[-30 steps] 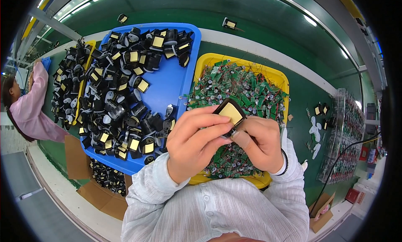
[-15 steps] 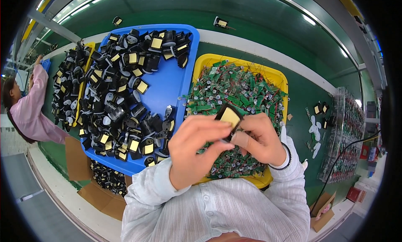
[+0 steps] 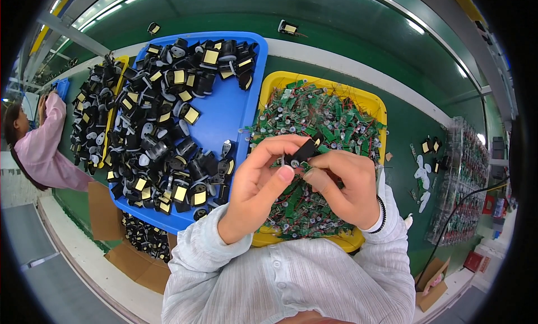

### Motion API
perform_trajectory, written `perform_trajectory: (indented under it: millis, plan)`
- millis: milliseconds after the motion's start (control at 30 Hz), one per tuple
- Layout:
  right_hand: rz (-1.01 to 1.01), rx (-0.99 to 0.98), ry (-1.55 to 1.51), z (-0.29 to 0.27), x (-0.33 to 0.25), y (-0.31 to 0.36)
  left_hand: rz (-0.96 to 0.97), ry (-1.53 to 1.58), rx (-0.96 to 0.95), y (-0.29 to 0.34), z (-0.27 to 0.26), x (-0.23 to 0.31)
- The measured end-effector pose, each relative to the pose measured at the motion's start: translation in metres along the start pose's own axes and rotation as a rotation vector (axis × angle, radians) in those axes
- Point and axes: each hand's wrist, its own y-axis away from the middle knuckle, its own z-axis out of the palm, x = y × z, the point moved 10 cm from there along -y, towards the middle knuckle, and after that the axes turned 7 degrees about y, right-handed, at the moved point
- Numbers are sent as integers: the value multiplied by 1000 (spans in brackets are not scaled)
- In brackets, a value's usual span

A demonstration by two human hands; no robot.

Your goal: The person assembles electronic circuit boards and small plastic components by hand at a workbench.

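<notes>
A pink-clad co-worker [image 3: 49, 142] is far left, what seems a red box [image 3: 474, 262] lower right

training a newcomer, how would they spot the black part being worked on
Right of the blue tray stands a yellow tray heaped with green circuit boards. Over it, the left hand grips the black part. Unlike the similar parts heaped in the blue tray, this one is held up.

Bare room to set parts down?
Free: blue plastic tray, between black plastic housings and right rim; green tabletop between yellow plastic tray and white flat pieces. Crowded: blue tray's left side; yellow tray, heaped with green circuit boards.
</notes>
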Motion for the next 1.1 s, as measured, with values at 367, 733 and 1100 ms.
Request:
perform_trajectory:
  millis: [367,733,1100]
  plan:
    - [-101,15,109,-4,-24,2,162,-202,-23,4,1,9]
    - [155,-61,-294,-1,11,2,310,-433,-63,2,11,28]
    - [254,-157,-687,1,18,8,172,-516,-15,3,-4,20]
